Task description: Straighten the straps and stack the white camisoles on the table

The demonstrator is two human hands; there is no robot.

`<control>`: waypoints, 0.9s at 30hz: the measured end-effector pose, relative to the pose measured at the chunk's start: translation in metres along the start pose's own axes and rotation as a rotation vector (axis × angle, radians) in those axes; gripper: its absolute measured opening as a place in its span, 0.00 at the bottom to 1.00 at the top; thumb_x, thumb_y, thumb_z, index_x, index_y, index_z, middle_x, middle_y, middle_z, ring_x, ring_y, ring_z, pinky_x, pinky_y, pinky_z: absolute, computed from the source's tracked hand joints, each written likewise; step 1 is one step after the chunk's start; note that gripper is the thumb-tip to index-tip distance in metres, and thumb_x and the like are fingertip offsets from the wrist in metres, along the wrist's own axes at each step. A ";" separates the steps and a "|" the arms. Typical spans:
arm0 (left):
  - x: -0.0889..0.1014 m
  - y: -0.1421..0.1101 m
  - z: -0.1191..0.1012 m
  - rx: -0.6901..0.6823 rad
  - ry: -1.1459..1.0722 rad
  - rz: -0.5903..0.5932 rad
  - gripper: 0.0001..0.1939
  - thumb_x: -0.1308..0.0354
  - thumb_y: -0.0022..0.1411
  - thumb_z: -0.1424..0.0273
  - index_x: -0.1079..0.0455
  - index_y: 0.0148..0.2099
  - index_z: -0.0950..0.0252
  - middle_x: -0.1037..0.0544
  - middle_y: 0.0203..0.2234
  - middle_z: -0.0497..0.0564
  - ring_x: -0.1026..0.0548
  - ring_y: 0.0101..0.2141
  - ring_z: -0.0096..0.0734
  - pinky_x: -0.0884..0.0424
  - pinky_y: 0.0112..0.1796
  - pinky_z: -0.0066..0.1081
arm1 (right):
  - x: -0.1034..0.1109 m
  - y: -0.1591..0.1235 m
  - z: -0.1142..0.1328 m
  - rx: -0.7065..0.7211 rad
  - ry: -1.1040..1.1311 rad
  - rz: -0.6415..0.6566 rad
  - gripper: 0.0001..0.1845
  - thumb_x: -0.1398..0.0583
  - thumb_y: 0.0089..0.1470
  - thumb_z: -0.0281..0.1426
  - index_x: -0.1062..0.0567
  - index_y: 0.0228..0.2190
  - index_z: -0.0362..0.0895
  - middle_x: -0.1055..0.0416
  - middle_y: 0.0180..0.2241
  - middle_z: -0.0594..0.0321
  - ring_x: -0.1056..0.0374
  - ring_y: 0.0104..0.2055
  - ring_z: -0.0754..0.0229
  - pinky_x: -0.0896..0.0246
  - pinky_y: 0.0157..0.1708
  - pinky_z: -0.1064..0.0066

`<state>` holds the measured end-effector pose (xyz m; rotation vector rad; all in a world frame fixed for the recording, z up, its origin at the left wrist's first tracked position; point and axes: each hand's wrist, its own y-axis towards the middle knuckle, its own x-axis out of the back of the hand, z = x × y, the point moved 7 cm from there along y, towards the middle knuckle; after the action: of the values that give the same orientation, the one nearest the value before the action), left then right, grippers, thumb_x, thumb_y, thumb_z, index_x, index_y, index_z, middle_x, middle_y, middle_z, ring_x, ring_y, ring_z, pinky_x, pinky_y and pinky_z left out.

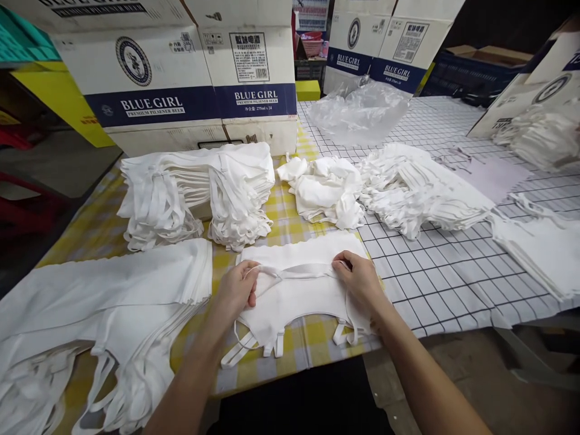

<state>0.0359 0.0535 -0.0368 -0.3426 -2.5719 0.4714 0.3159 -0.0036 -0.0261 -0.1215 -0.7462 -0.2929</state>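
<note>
A white strappy garment (294, 299), like a camisole or bra top, lies flat in front of me with several thin straps hanging toward the table's front edge. Across its upper part runs a white strap (308, 271), stretched sideways between my hands. My left hand (238, 287) pinches its left end, fingers curled. At the other end, my right hand (359, 277) holds the strap between thumb and fingers, resting on the cloth. To my left is a layered pile of similar white garments (149, 272). Another thick stack (199, 172) sits behind, its straps bunched at the front.
A crumpled white garment heap (328, 187) and a further stack (421, 187) lie back right. More garments (544, 248) are at the right edge. Large Blue Girl cartons (181, 66) stand behind, beside a clear plastic bag (362, 112). Checked cloths (421, 290) cover the table.
</note>
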 end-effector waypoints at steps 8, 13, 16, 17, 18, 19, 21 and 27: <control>0.000 -0.091 0.007 0.072 -0.388 0.011 0.26 0.45 0.56 0.61 0.44 0.56 0.60 0.36 0.13 0.39 0.40 0.13 0.21 0.45 0.17 0.21 | 0.026 -0.051 -0.002 -0.142 0.507 0.264 0.17 0.42 0.52 0.38 0.33 0.43 0.47 0.43 0.22 0.71 0.44 0.23 0.65 0.48 0.22 0.74; 0.000 -0.112 0.003 0.085 -0.610 -0.085 0.24 0.41 0.53 0.64 0.39 0.52 0.60 0.33 0.20 0.41 0.39 0.15 0.18 0.44 0.17 0.20 | 0.034 -0.075 -0.005 -0.245 0.666 0.325 0.19 0.41 0.52 0.38 0.35 0.45 0.47 0.40 0.23 0.70 0.39 0.25 0.64 0.43 0.25 0.72; 0.005 -0.103 -0.012 -0.008 -0.702 -0.073 0.21 0.42 0.55 0.67 0.37 0.52 0.58 0.27 0.32 0.46 0.37 0.18 0.15 0.40 0.19 0.20 | 0.040 -0.073 -0.003 -0.220 0.716 0.222 0.17 0.40 0.52 0.37 0.33 0.44 0.46 0.39 0.24 0.68 0.39 0.25 0.65 0.43 0.27 0.72; 0.007 -0.097 -0.018 -0.053 -0.712 -0.066 0.21 0.43 0.56 0.68 0.37 0.52 0.58 0.27 0.38 0.48 0.37 0.19 0.15 0.40 0.19 0.20 | 0.042 -0.070 -0.002 -0.209 0.741 0.181 0.16 0.40 0.52 0.36 0.32 0.42 0.46 0.39 0.25 0.68 0.39 0.25 0.66 0.43 0.27 0.73; 0.010 -0.091 -0.025 -0.097 -0.714 -0.060 0.21 0.44 0.56 0.68 0.37 0.53 0.58 0.28 0.43 0.50 0.36 0.19 0.14 0.39 0.19 0.21 | 0.044 -0.066 0.000 -0.200 0.769 0.146 0.14 0.40 0.52 0.36 0.31 0.41 0.45 0.39 0.25 0.68 0.40 0.25 0.66 0.43 0.27 0.73; 0.012 -0.084 -0.030 -0.140 -0.711 -0.057 0.22 0.44 0.56 0.69 0.38 0.54 0.57 0.30 0.48 0.52 0.35 0.20 0.14 0.39 0.20 0.21 | 0.045 -0.061 0.000 -0.195 0.797 0.117 0.13 0.39 0.51 0.35 0.30 0.40 0.45 0.39 0.25 0.68 0.40 0.25 0.67 0.43 0.27 0.74; 0.015 -0.070 -0.040 -0.206 -0.693 -0.049 0.23 0.45 0.56 0.69 0.39 0.55 0.57 0.34 0.54 0.54 0.33 0.22 0.15 0.37 0.20 0.21 | 0.046 -0.051 0.001 -0.197 0.845 0.071 0.12 0.38 0.50 0.36 0.30 0.36 0.44 0.40 0.24 0.68 0.41 0.24 0.67 0.44 0.24 0.75; 0.016 -0.044 -0.046 -0.262 -0.659 -0.023 0.24 0.47 0.57 0.68 0.41 0.57 0.55 0.39 0.58 0.53 0.31 0.24 0.17 0.35 0.23 0.23 | 0.041 -0.027 -0.003 -0.212 0.944 -0.004 0.12 0.36 0.46 0.36 0.30 0.33 0.45 0.40 0.26 0.69 0.41 0.21 0.70 0.45 0.20 0.76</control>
<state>0.0395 0.0301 0.0243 -0.2777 -3.2893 0.2631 0.3379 -0.0389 -0.0002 -0.1630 0.2227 -0.3875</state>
